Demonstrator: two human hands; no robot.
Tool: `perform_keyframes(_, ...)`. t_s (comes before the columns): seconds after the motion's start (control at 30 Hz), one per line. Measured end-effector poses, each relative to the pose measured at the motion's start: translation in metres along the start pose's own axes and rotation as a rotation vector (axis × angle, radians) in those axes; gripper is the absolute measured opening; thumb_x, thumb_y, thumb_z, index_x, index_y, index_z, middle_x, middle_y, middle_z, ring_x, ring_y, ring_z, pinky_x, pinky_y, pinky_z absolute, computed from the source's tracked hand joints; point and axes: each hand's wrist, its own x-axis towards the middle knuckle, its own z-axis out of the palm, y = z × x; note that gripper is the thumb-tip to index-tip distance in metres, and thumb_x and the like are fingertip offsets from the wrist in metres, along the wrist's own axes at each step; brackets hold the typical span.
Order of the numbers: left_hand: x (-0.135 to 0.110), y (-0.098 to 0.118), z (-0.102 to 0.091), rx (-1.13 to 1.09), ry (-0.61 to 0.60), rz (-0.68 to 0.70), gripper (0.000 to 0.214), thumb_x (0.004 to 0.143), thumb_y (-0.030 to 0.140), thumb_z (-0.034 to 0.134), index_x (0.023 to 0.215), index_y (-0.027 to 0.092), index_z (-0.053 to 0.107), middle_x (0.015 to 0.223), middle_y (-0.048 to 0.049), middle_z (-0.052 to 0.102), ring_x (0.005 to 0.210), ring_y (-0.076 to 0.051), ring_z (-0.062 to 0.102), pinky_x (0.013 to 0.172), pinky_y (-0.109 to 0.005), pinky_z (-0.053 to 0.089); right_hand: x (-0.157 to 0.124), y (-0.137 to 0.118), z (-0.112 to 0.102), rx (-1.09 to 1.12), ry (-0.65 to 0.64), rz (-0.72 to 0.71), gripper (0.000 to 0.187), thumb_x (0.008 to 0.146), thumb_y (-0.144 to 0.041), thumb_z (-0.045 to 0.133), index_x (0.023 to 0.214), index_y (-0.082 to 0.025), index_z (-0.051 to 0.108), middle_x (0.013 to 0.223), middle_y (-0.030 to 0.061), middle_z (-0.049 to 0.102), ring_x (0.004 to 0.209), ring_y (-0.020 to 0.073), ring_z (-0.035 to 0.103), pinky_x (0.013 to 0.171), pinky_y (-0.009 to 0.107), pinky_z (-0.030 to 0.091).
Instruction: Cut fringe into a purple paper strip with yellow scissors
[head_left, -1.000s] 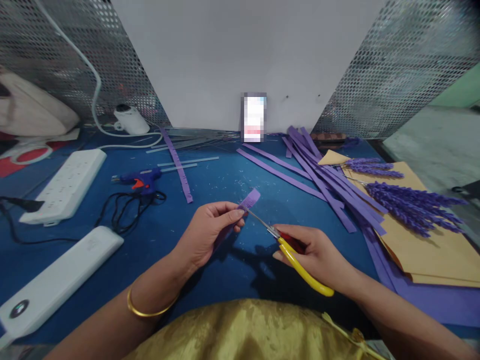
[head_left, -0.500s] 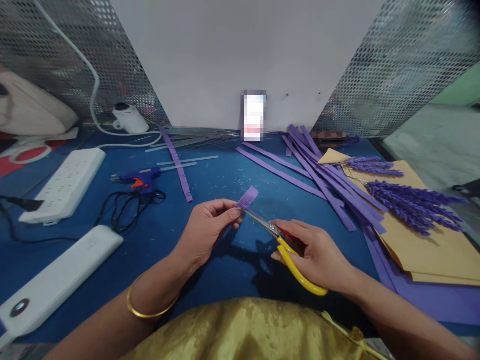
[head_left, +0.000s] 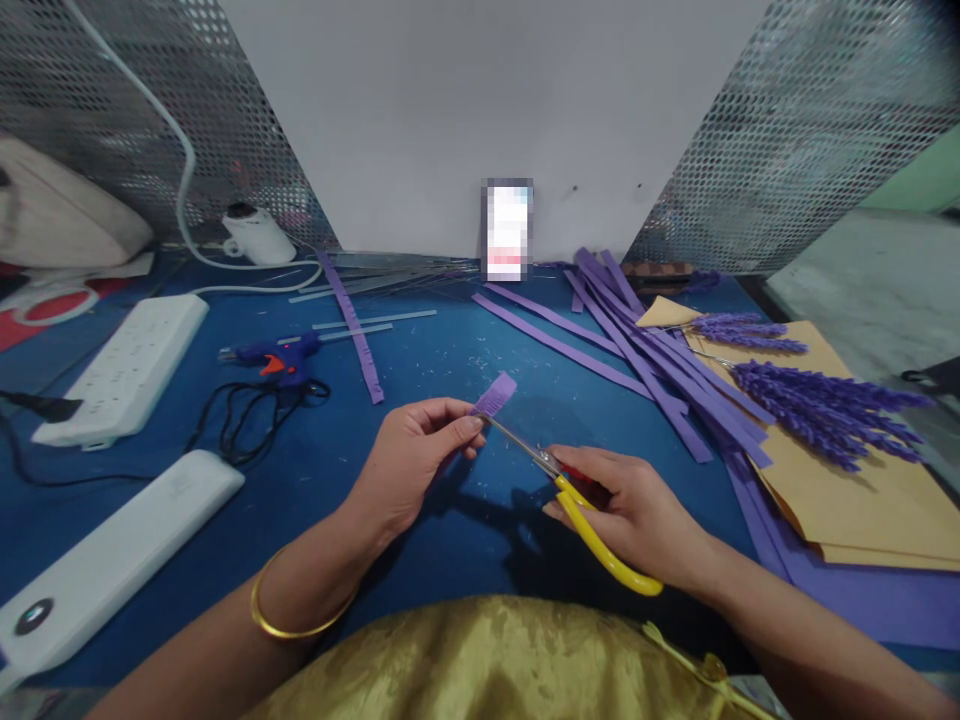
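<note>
My left hand (head_left: 409, 460) pinches a purple paper strip (head_left: 495, 395) whose free end sticks up to the right, with fine fringe cuts along it. My right hand (head_left: 637, 510) grips yellow-handled scissors (head_left: 592, 525); their thin metal blades reach left and meet the strip just at my left fingertips. Both hands hover over the blue table (head_left: 450, 360) near its front edge.
Long purple strips (head_left: 645, 360) lie at the right beside finished lavender-like stems (head_left: 817, 410) on brown paper (head_left: 877, 500). A blue glue gun (head_left: 277, 357) with black cord, two white power strips (head_left: 124, 365), glue sticks (head_left: 375, 320) and another fringed strip (head_left: 356, 335) are on the left.
The scissor handles squeezed and then eased while the blades stayed at the strip. The strip's free end looks a little shorter and lower than a second ago.
</note>
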Motion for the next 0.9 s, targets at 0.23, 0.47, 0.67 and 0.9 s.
perform_keyframes(0.23,0.0017,-0.0001,0.0006,-0.032,-0.009,-0.022,0.013,0.069,0.026,0.083,0.073,0.016,0.076,0.063,0.0,0.069,0.056,-0.006,0.057,0.056,-0.015,0.045,-0.0003,-0.003,-0.0015,-0.027,0.003,-0.015,0.028,0.093,-0.043,0.063,0.108,-0.019,0.067,0.077,0.0013,0.061,0.065,0.0148,0.051,0.06,0.026,0.039)
perform_keyframes(0.47,0.0021,-0.0014,0.0011,-0.006,0.01,-0.01,0.014,0.07,0.028,0.082,0.074,0.016,0.077,0.063,0.0003,0.069,0.057,-0.006,0.058,0.057,-0.015,0.046,-0.0004,0.0012,0.0037,-0.007,0.038,0.018,0.029,0.089,-0.042,0.068,0.11,-0.022,0.069,0.084,0.0032,0.066,0.07,0.0167,0.056,0.064,0.027,0.043)
perform_keyframes(0.67,0.0021,-0.0042,0.0015,0.027,0.0,0.006,0.011,0.07,0.026,0.08,0.074,0.017,0.077,0.063,0.0005,0.069,0.057,-0.007,0.058,0.058,-0.016,0.046,0.0,0.0019,0.0042,0.0,0.028,0.024,0.032,0.088,-0.043,0.069,0.112,-0.022,0.068,0.087,0.004,0.068,0.072,0.0176,0.058,0.065,0.028,0.045)
perform_keyframes(0.9,0.0006,-0.0017,0.0034,-0.007,-0.001,-0.013,0.011,0.069,0.026,0.081,0.07,0.016,0.075,0.06,0.0007,0.068,0.054,-0.006,0.056,0.056,-0.016,0.044,0.0008,-0.0028,0.0011,0.005,-0.014,-0.01,0.024,0.092,-0.042,0.064,0.098,-0.019,0.066,0.083,0.0033,0.067,0.07,0.0156,0.055,0.064,0.026,0.043)
